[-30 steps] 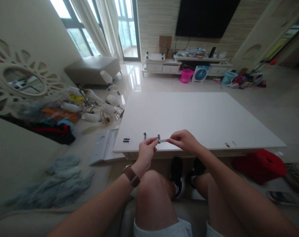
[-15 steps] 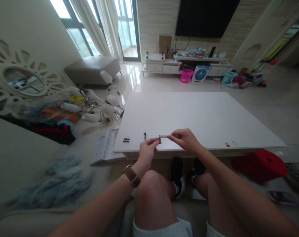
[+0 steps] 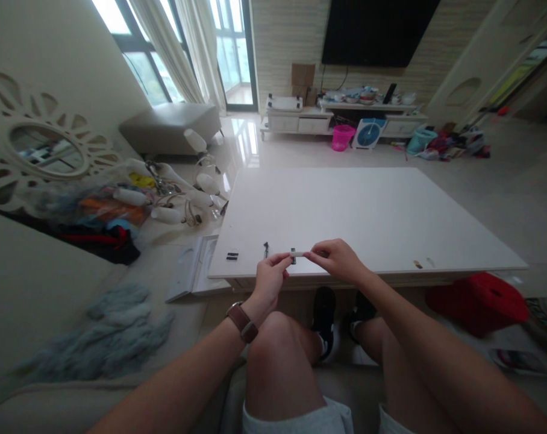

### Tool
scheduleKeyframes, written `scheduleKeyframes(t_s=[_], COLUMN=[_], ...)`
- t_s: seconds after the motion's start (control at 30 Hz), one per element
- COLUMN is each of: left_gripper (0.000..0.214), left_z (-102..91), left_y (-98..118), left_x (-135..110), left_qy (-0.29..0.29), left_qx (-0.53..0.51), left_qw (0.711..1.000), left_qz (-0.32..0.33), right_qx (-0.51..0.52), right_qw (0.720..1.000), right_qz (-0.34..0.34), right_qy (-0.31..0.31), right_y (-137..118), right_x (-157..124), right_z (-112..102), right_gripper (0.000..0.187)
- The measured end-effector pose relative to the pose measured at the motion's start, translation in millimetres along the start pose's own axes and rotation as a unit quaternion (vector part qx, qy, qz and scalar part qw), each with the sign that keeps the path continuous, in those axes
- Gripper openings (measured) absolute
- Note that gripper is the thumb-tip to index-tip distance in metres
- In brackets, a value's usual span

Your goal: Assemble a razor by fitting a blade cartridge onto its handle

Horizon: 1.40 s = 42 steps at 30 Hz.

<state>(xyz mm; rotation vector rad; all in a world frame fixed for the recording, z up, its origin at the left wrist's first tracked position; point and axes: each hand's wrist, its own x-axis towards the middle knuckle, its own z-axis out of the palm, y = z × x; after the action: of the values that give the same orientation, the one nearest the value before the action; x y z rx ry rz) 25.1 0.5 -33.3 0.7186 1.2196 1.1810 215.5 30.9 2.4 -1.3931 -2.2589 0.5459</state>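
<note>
While a watch (image 3: 243, 322) circles the wrist, the left hand (image 3: 268, 277) pinches a small dark piece (image 3: 294, 261) between thumb and fingers, and the right hand (image 3: 339, 259) grips a slim pale stick (image 3: 297, 254), which crosses the dark piece over the near part of the white table (image 3: 346, 205). Dark strips (image 3: 232, 258) lie farther left on it. Beyond, a pink basket (image 3: 342, 138) stands on the floor below a black television (image 3: 377, 30).

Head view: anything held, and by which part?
Right hand pinches the white strip by its right end; left hand holds the small dark piece, apparently by its left side.
</note>
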Motion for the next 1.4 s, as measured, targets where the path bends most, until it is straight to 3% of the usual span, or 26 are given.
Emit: scheduleKeyframes(t_s=[0.23,0.47,0.67,0.9,1.23,1.4], left_gripper=[0.032,0.031,0.032,0.032,0.034,0.031], left_z=[0.7,0.8,1.5,1.3,1.3,0.7], left_y=[0.7,-0.2,0.2,0.9,-0.3,-0.3], left_x=[-0.2,0.8,0.9,0.2,0.8,2.0], left_qy=[0.004,-0.001,0.005,-0.001,0.003,0.002], left_qx=[-0.005,0.002,-0.002,0.0,0.004,0.0], left_qw=[1.0,1.0,1.0,1.0,1.0,1.0], left_qz=[0.002,0.01,0.008,0.005,0.007,0.009], right_qx=[0.013,0.007,0.011,0.008,0.004,0.01], right_qw=[0.997,1.0,0.998,1.0,0.997,1.0], right_qz=[0.042,-0.003,0.032,-0.021,0.047,0.002], right_qy=[0.058,0.01,0.057,0.001,0.054,0.017], right_y=[1.3,-0.2,0.2,0.8,2.3,0.6], right_x=[2.2,-1.2,1.9,-0.8,1.2,-0.1], right_z=[-0.6,-1.3,-1.6,0.3,-1.1,-0.6], right_gripper=[0.05,0.047,0.048,0.049,0.048,0.05])
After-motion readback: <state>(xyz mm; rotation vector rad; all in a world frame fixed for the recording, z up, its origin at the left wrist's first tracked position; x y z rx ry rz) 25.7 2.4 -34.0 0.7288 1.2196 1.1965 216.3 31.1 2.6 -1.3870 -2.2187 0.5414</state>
